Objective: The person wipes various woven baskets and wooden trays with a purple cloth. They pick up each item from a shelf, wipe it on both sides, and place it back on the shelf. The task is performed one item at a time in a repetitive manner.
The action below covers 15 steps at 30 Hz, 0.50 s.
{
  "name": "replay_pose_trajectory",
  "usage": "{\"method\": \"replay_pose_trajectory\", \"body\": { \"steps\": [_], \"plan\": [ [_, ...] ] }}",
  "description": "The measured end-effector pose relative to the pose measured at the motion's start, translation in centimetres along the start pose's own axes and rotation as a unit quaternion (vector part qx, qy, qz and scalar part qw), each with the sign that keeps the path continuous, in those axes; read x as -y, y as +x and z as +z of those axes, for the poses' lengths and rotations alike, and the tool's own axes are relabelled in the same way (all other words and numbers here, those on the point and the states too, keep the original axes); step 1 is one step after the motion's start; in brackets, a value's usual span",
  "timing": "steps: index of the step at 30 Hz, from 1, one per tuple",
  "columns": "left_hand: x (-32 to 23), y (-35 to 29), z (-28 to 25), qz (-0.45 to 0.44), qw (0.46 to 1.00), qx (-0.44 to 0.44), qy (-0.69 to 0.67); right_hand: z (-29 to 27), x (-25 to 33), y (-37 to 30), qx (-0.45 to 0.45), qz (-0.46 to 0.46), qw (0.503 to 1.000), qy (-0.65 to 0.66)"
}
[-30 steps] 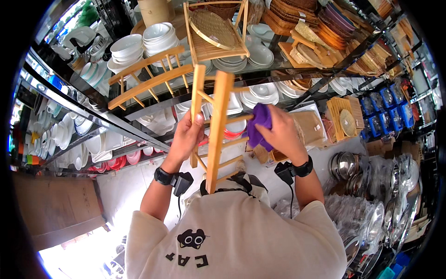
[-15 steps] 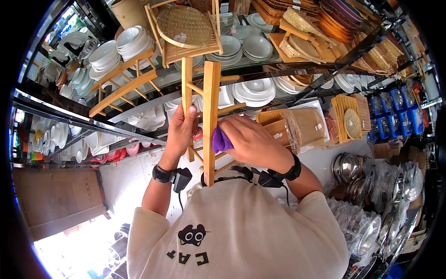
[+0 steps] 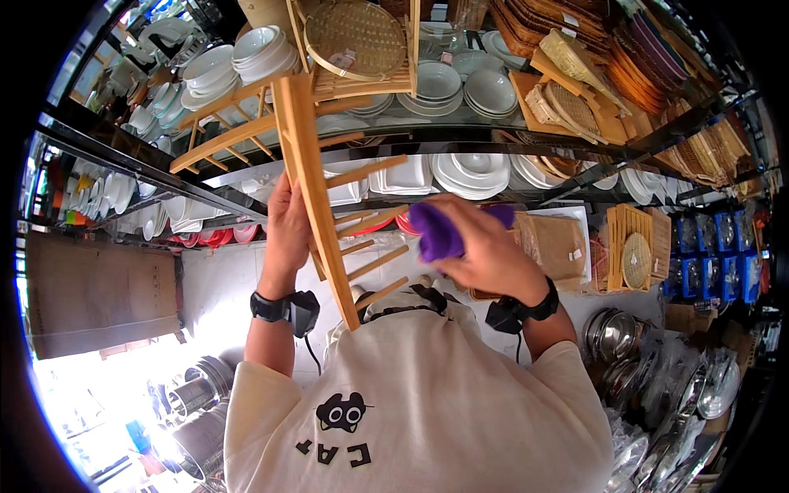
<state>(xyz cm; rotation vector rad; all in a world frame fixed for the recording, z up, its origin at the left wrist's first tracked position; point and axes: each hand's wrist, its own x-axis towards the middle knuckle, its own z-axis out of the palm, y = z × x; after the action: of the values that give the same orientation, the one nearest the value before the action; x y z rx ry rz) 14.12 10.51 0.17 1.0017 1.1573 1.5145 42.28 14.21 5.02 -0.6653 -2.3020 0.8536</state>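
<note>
A: What is shifting on the wooden rack (image 3: 316, 185)?

B: It is tilting further, top toward 11 o'clock, while the left hand (image 3: 288, 234) is gripping its rail.

A: And the right hand (image 3: 485, 251)?

B: It is clenching the purple cloth (image 3: 436, 230), which has slid back to 3 o'clock of the rungs, so wiping seems to be moving along.

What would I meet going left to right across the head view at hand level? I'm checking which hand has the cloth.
Brown cardboard sheet → left hand gripping the wooden rack → purple cloth → right hand bunching that cloth → square bamboo trays → blue boxes.
</note>
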Motion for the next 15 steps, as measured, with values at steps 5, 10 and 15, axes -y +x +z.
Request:
{"method": "replay_pose_trajectory", "body": {
  "steps": [5, 10, 15],
  "plan": [
    [-0.8, -1.0, -0.1, 0.017, 0.997, -0.05, -0.049, 2.0, 2.6, 0.9, -0.003, -0.071, 0.997, -0.008],
    [-2.3, -1.4, 1.1, 0.002, 0.996, -0.084, 0.022, 3.9, 3.4, 1.8, 0.037, -0.147, 0.981, -0.125],
    [-2.0, -1.8, -0.3, 0.024, 0.995, -0.058, -0.074, 4.3, 1.6, 1.9, 0.05, -0.107, 0.991, -0.065]
  ]
}}
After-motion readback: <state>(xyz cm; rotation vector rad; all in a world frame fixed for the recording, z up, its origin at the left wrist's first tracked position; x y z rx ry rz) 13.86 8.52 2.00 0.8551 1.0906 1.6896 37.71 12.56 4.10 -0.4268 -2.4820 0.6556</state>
